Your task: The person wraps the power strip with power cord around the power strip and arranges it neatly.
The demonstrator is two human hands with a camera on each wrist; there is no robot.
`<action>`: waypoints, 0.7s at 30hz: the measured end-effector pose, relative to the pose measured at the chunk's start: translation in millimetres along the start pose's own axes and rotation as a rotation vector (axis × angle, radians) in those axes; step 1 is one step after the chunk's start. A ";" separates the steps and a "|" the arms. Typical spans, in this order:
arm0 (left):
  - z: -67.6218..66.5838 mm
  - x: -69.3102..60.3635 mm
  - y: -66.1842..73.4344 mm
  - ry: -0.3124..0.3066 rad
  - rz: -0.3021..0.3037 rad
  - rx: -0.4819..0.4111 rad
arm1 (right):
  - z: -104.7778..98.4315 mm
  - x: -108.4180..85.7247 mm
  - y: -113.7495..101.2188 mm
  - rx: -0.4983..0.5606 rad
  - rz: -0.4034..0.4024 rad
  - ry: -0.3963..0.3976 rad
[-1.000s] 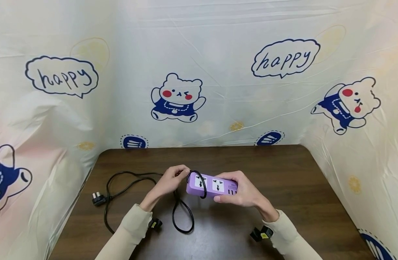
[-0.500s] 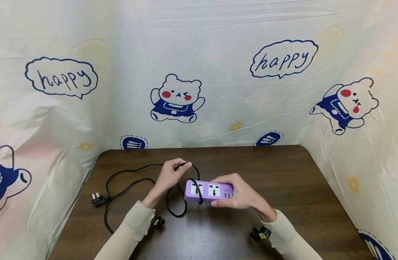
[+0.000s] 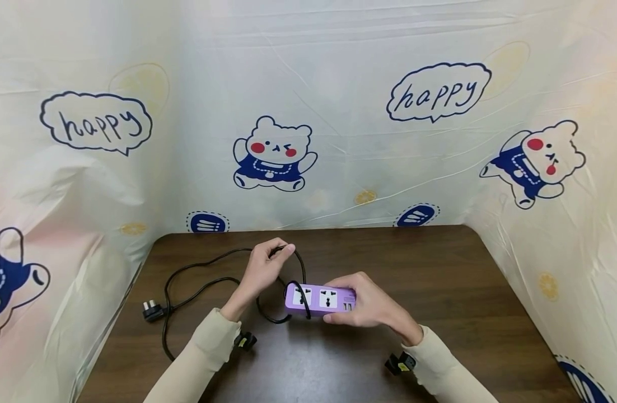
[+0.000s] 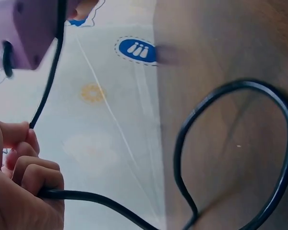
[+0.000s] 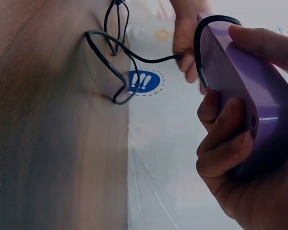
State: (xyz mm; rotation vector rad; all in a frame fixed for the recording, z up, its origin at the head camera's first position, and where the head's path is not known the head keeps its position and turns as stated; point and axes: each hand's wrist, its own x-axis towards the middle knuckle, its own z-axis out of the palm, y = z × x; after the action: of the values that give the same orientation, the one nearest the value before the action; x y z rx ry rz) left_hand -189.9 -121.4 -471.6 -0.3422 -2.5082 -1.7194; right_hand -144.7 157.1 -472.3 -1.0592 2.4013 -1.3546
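Note:
A purple power strip (image 3: 316, 299) with white sockets is gripped at its right end by my right hand (image 3: 369, 302), thumb in front and fingers behind. The right wrist view shows fingers curled under the strip (image 5: 240, 76). My left hand (image 3: 263, 266) pinches the black power cord (image 4: 50, 81) between thumb and fingers, up and left of the strip. One turn of that cord (image 3: 304, 299) crosses the strip's left end. From the left hand the cord runs down in a loop (image 4: 177, 143) and off to the left.
On the left of the brown wooden table (image 3: 414, 268), the cord's three-pin plug (image 3: 152, 310) lies beside a wide curve of cord. A printed curtain (image 3: 349, 84) stands behind the table and along both sides.
My left hand has moved up and away from the strip, drawing the cord taut above it. The strip and right hand have shifted slightly down and left. The hanging loop has shrunk.

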 end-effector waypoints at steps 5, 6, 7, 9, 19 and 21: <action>1.6 -1.2 16.6 0.026 0.071 0.072 | 2.0 2.5 -1.8 -0.065 0.017 0.026; 2.4 -1.5 20.0 0.026 0.085 0.087 | 1.8 2.4 -2.1 -0.077 0.024 0.032; 3.0 -2.1 23.7 0.026 0.099 0.101 | 1.4 2.1 -2.0 -0.089 0.034 0.037; 4.5 -4.0 28.6 0.027 0.133 0.124 | 0.6 1.3 -2.3 -0.105 0.053 0.038; 4.2 -20.8 46.9 0.049 0.224 0.165 | -2.8 2.4 -9.8 -0.085 0.131 -0.002; 3.9 -23.2 50.5 0.051 0.235 0.164 | -3.6 3.5 -12.1 -0.103 0.130 0.003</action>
State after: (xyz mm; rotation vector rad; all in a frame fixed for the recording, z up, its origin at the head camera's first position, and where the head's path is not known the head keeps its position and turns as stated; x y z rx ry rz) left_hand -155.6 -103.5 -431.5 -0.5465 -2.4384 -1.4085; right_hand -143.1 153.3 -459.9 -0.9066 2.5182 -1.2028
